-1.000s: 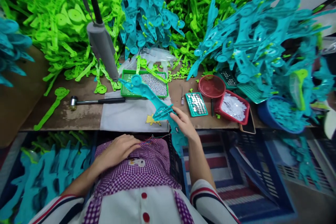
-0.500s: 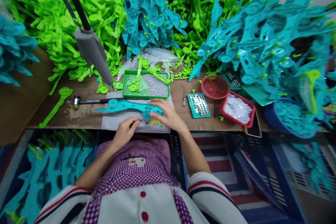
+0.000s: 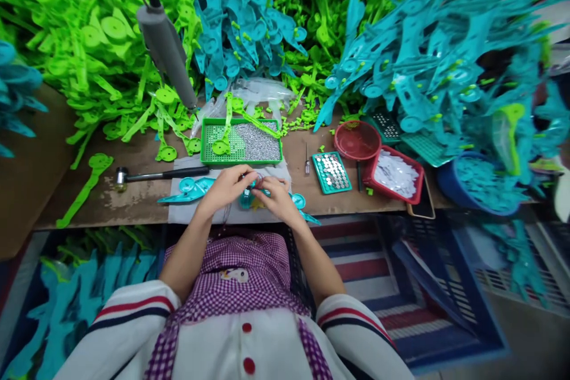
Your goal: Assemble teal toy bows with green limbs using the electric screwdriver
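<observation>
My left hand [image 3: 227,188] and my right hand [image 3: 279,197] are closed close together over a turquoise plastic part [image 3: 189,189]. Thin dark wires [image 3: 227,214] run between their fingertips, and some strands hang down toward the apron. The turquoise part lies across a pale cloth [image 3: 178,211] at the table's front edge. Its middle is mostly hidden by my hands, while both ends stick out to the sides. Exactly which strand each hand pinches is hard to make out.
A hammer [image 3: 146,175] lies left; a grey electric screwdriver [image 3: 167,53] hangs above. Behind my hands sits a green tray [image 3: 243,162] of small metal pieces. Rightward are a small screwdriver [image 3: 307,160], a teal tray of discs [image 3: 332,172], red tubs and a blue bucket [image 3: 445,181]. Green and turquoise parts pile behind.
The turquoise part has shifted right and turned. My left hand has risen from its near edge onto its middle, my right hand has drawn nearer, and both now meet at the wires.
</observation>
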The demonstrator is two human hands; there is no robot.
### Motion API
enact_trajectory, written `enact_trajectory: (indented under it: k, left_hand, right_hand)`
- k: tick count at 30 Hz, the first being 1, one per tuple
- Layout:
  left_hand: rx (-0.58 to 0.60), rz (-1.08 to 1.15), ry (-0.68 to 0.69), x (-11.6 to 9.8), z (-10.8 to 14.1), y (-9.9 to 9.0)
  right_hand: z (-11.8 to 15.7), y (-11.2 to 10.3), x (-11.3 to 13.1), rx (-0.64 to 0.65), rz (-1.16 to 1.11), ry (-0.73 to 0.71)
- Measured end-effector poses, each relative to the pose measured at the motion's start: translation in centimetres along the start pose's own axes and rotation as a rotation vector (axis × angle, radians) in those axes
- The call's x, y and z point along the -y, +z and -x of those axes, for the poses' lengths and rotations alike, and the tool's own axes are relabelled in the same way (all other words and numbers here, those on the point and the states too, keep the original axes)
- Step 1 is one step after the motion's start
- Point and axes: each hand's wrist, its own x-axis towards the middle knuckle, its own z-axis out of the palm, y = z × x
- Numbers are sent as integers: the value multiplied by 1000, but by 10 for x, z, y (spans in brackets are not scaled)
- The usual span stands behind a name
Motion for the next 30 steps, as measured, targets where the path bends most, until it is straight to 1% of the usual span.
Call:
enact_trajectory:
  k: [2, 5, 8, 12, 15, 19, 21, 22, 28, 30]
  left_hand:
    - [50, 24, -14, 6, -5, -2]
    - [90, 84, -26, 20, 0, 1]
    - [37, 123, -42, 31, 10, 12]
    - [-83, 120, -42, 34, 17, 28]
    - [-137, 103, -5, 31, 17, 35]
    - [-135, 111, 3, 29, 14, 43]
    - [-123, 87, -8, 31, 13, 45]
    - [-136, 74, -6, 33, 13, 47]
    - [-176, -124, 103, 37, 9, 57]
    - [-181, -158, 101, 36, 8, 59]
  right_hand:
    - [-1, -2, -5, -38, -112, 18]
    - [-1, -5, -11, -61, -274, 21]
    - [-1, -7, -13, -47, -324, 24]
    - [5, -9, -9, -102, -177, 77]
    - [11, -10, -5, -146, -83, 108]
    - [17, -14, -1, -177, -68, 151]
    - [19, -16, 1, -177, -48, 151]
    - [20, -18, 2, -177, -23, 149]
    - [26, -20, 6, -191, 109, 112]
    - [28, -18, 4, -205, 119, 97]
